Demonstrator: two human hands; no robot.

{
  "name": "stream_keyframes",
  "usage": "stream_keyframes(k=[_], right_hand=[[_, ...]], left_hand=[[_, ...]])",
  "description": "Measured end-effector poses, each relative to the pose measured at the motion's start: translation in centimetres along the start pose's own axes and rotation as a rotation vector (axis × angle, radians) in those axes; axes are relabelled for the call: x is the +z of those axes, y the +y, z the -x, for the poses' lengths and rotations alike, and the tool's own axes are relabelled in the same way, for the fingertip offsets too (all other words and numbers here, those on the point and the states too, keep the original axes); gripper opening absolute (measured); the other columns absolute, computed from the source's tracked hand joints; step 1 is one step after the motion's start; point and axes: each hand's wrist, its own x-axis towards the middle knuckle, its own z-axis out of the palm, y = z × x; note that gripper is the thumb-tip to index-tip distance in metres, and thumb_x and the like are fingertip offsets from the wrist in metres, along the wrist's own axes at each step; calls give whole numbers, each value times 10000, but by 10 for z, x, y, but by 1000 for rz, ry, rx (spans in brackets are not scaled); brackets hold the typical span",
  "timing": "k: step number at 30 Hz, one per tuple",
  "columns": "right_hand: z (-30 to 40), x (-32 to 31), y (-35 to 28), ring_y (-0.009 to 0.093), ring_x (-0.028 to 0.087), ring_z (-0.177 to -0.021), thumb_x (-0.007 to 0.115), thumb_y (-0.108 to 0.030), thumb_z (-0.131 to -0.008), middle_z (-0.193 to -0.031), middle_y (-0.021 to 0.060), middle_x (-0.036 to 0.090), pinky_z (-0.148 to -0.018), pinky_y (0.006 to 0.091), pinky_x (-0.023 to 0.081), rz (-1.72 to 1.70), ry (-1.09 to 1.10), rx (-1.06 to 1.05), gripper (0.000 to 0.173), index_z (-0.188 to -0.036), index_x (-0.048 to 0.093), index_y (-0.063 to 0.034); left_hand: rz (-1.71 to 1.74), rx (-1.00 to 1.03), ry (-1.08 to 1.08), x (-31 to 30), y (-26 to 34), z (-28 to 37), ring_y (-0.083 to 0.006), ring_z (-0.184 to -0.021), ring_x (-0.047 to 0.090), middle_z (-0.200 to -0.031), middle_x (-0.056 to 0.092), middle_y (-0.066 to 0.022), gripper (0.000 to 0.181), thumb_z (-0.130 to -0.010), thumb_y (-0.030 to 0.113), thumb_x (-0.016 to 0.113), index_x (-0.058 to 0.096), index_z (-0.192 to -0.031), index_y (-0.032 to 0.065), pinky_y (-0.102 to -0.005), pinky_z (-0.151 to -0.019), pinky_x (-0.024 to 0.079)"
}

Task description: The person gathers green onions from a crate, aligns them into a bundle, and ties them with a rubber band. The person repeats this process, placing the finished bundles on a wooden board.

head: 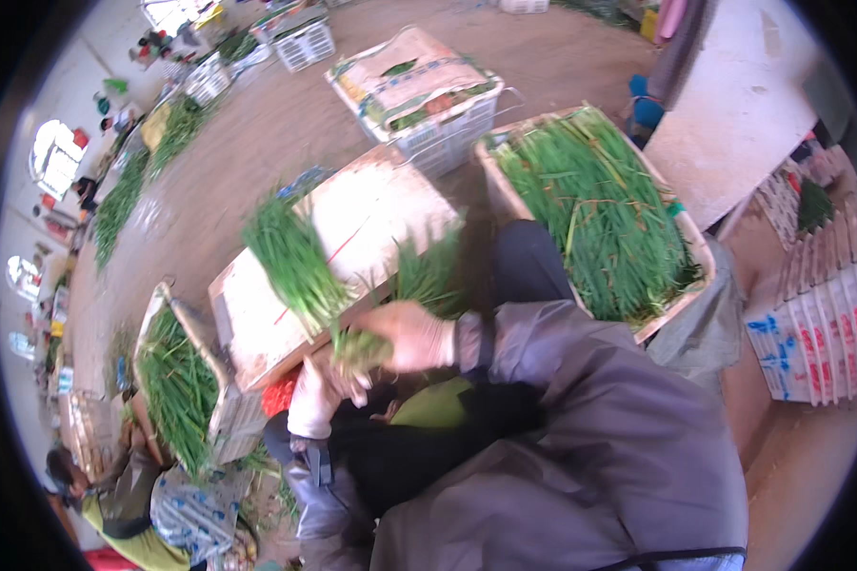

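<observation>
My right hand (403, 337) is shut on a small bunch of green chive-like leaves (428, 275); the leaf tips spread up and away past my knuckles. The pale stem ends (359, 351) stick out toward my left hand (321, 394), whose thumb and fingers are around or just beside them. Blur hides whether the left fingers grip. Right in front of both hands is a tilted white board (382, 207) on a box-like stand. A larger bunch of the same greens (293, 257) lies across it, beside a thin red line (348, 240).
A crate heaped with greens (600, 207) stands at my right, another (178, 385) at left. Ahead is a cloth-covered white crate (428, 93). Stacked white crates (814, 335) stand far right. A person (128, 499) sits lower left. Something red (278, 396) is by my left wrist.
</observation>
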Motion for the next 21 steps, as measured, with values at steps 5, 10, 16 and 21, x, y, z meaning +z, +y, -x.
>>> stream_keyframes(k=[5,10,16,21], right_hand=[[-27,-53,35,143,662,-869,821,-116,-797,-976,44,705,-841,319,554,-519,207,415,435,-1195,664,-36],[-25,-62,55,145,674,-940,831,-28,-763,-1018,37,710,-876,280,537,-991,64,489,538,-1265,639,-6],[-33,-27,64,210,627,-1145,866,-170,-792,-1239,130,676,-1024,334,486,-789,144,381,714,-1398,545,29],[-27,-17,76,249,577,-1238,806,-360,-901,-1335,162,637,-1090,352,447,-698,89,447,723,-1433,513,33]], left_hand=[[-243,389,725,-5,-15,-37,-219,-962,704,-1123,714,-115,399,-1043,283,632,572,-1359,48,-315,-839,564],[-403,377,451,23,-50,-67,-312,-1489,364,-1586,415,-206,1042,-785,327,882,305,-1596,21,-435,-1243,264],[-159,173,217,36,-95,-104,-189,-1268,547,-1339,599,-61,982,-728,226,940,393,-1512,4,-362,-1111,434],[-16,102,302,32,-109,-104,-202,-1228,563,-1308,610,-63,860,-767,125,862,422,-1496,2,-356,-1085,437]])
